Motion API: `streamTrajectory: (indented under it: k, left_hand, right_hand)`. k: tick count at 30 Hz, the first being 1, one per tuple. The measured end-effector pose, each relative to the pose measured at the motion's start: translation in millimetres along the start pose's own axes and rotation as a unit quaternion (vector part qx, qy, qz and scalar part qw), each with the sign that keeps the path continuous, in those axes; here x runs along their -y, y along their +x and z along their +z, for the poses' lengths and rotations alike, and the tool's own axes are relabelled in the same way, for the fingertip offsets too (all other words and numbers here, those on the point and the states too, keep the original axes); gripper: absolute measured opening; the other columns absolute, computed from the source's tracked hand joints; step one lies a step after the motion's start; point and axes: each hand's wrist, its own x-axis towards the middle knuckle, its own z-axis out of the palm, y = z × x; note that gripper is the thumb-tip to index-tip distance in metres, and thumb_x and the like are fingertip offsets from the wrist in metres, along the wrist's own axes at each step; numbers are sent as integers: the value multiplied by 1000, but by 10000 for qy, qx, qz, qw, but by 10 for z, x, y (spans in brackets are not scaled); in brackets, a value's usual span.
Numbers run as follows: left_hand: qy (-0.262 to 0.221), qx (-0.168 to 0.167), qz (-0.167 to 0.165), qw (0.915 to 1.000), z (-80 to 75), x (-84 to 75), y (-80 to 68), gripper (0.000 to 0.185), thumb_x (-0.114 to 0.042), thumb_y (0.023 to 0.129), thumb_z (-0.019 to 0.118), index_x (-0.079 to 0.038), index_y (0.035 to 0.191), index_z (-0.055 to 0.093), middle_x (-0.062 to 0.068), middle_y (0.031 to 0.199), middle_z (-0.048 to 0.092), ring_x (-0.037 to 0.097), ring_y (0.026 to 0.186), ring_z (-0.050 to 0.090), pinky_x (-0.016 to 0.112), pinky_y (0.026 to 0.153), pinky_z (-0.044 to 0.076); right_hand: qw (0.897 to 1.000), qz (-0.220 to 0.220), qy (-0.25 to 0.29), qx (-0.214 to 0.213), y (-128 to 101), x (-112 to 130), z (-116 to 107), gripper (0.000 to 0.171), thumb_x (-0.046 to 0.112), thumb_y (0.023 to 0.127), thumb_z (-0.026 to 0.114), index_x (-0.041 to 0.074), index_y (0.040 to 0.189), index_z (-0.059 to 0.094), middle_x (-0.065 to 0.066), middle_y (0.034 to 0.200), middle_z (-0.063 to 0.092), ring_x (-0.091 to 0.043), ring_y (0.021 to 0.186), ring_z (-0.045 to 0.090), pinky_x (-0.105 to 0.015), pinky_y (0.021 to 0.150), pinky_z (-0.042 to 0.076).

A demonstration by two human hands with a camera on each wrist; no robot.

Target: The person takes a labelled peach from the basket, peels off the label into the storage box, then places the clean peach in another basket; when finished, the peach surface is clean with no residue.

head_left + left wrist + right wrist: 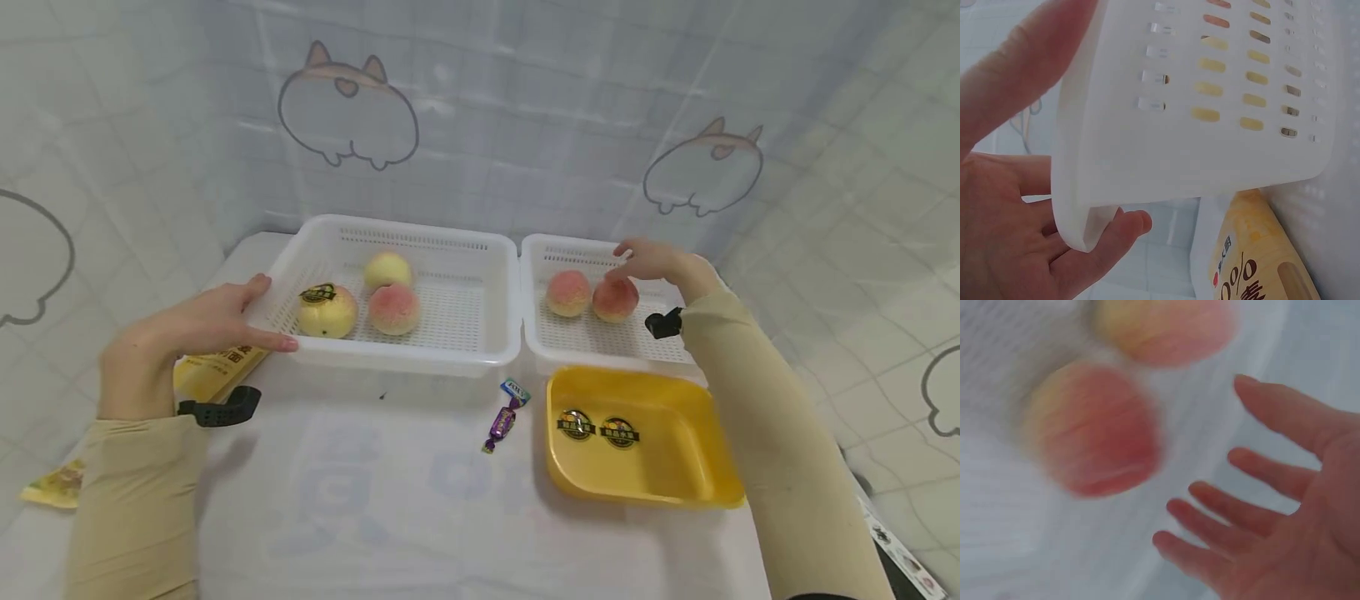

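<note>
Left hand (180,337) grasps the near-left corner of the large white basket (420,354), thumb over the rim, fingers underneath (wrist view confirms). Inside that basket: a yellow fruit with a sticker (327,310), a pale peach (387,270) and a pink peach (393,307). Right of the large basket, touching it, sits a smaller white basket (534,333) with two peaches. Right hand (652,260) hovers released, fingers spread, just above the nearer-right peach (616,299); the other peach (567,292) lies beside it. On the counter (375,517) in front of the large basket: wrapped candy (504,417), yellow tray (645,437).
</note>
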Motion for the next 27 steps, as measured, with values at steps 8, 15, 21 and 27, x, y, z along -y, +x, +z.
streamTrajectory:
  k: [8,15,21,27]
  left_hand:
    - [-6,-5,-177,9998,-21,56,-78,121,-55,84,75,7,156,-1,33,162,2,54,144,18,72,108,22]
    - [-35,-8,-205,9998,-1,68,-48,122,-56,84,74,5,156,-2,31,162,0,54,144,18,72,109,23]
    - [-127,91,-130,9998,69,-5,52,125,-58,81,76,8,156,0,30,162,-1,52,147,14,70,112,20]
    - [-198,100,-70,9997,91,-56,92,124,-56,82,76,8,155,-1,30,162,-1,52,147,13,70,113,20]
  right_hand:
    - [9847,-1578,-716,-163,-88,1464,152,55,35,98,62,10,144,46,-14,147,49,-30,133,46,-48,109,41]
    - [9835,-1419,-750,838,299,2502,745,57,50,96,61,9,136,54,-9,135,58,-26,120,58,-38,97,52]
    - [9870,-567,66,1502,620,2605,1157,63,60,90,61,11,128,52,-13,130,56,-34,120,58,-39,93,56]
    - [9865,-721,133,1465,666,2543,1269,52,51,86,69,8,112,57,-10,111,62,-35,107,66,-40,90,57]
